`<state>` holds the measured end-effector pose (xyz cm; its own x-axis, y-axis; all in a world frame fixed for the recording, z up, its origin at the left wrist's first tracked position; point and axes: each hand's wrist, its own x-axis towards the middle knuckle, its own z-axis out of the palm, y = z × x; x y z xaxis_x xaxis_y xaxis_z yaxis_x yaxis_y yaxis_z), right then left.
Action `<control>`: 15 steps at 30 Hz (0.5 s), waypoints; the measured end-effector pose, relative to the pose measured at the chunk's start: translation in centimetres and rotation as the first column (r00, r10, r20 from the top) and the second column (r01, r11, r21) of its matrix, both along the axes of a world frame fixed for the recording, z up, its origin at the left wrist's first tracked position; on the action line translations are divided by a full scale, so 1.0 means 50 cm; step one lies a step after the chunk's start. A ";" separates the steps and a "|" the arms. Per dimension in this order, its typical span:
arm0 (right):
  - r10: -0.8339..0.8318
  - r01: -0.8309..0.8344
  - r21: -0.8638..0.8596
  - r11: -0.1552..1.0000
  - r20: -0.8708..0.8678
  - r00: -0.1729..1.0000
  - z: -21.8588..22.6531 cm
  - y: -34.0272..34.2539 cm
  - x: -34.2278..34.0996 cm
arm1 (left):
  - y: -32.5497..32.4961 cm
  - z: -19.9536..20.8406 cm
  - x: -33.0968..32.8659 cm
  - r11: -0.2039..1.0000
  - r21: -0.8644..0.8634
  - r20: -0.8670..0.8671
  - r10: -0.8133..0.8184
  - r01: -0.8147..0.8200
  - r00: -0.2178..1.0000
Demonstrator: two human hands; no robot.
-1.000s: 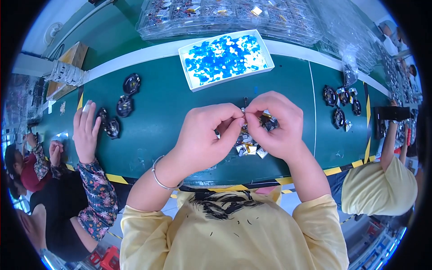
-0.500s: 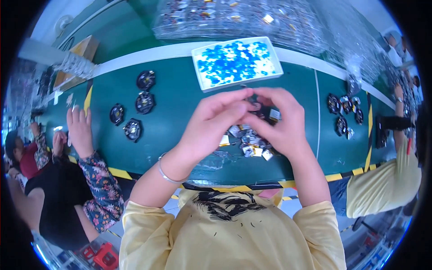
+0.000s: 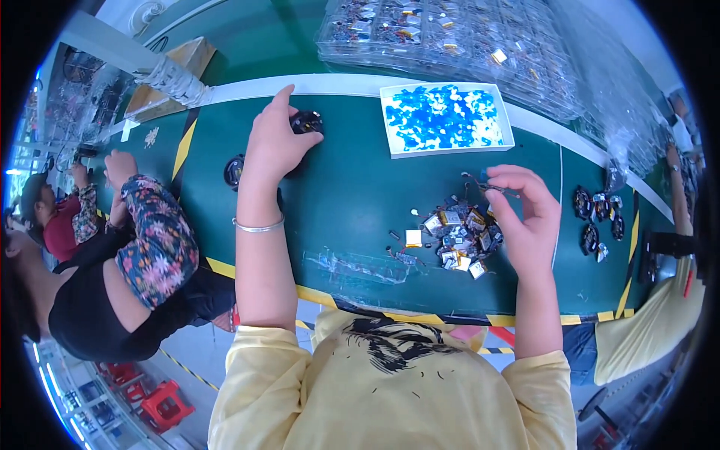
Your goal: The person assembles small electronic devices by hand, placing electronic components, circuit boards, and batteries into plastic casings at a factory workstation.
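My left hand (image 3: 277,139) is at the far left of the green table, thumb and index finger spread around a black round device part (image 3: 306,122). Whether it touches the part is hard to see. Another black round part (image 3: 234,172) lies beside my wrist, and others there are partly covered by my hand and arm. My right hand (image 3: 529,206) is closed in a pinch on a small dark wired piece (image 3: 474,180), whose thin leads stick out past the fingertips. Below it lies a heap of small wired battery and circuit pieces (image 3: 457,236).
A white tray (image 3: 454,152) of small blue and white bits stands at the back. Clear plastic trays (image 3: 450,37) of parts lie behind it. More black round parts (image 3: 590,240) sit at right. A clear plastic piece (image 3: 356,266) lies in front. Co-workers sit on both sides.
My hands, together before, are now apart. The left has reached far left to the black round parts; the right has moved right above the heap. The view has shifted left.
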<state>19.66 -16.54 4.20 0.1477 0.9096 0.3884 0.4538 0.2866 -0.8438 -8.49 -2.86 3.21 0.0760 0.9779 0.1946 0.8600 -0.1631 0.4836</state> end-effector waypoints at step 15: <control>0.066 -0.168 -0.171 0.971 -0.482 0.874 0.021 -0.028 -0.023 | -0.124 0.023 0.193 0.736 -0.260 0.961 0.131 0.625 0.244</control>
<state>18.52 -17.95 5.26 0.1539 0.9823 0.1068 -0.0369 0.1137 -0.9928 1.15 -9.07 4.38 0.4859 0.8589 -0.1618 -0.2505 0.3142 0.9157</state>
